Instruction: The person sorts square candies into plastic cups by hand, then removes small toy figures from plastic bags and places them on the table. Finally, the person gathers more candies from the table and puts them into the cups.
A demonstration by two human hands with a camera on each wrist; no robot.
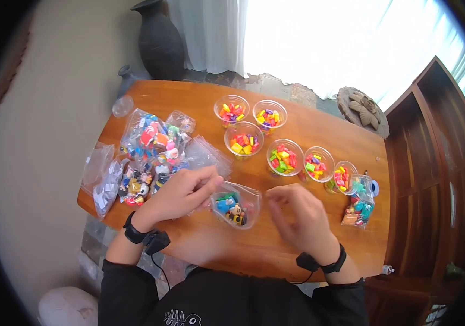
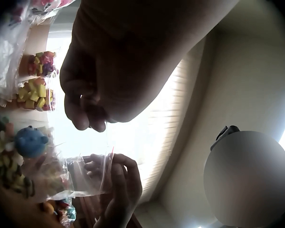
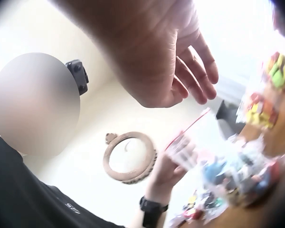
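The sorting looks partly done, to judge by the layout: a small clear zip bag [image 1: 236,205] lies on the wooden table [image 1: 319,127] already holding a few little toy figures, one of them blue, while its red-lined mouth is open. The left hand [image 1: 181,193] pinches the bag's left edge between thumb and fingertips; the right hand [image 1: 297,212], just right of the bag, has loosely curled fingers and holds nothing that I can see. Left of the bag lies a heap of filled and crumpled bags [image 1: 154,144], glossy plastic over bright rubbery figures, which suggests several are packed. Beyond the bag, away from the person, six clear plastic cups [image 1: 285,157] stand, each round, thin-walled and still stocked with small blocky pieces in yellow, pink, green and orange, so plenty seems left to portion out. Well to the bag's right another filled bag [image 1: 358,209] rests near the table's edge.
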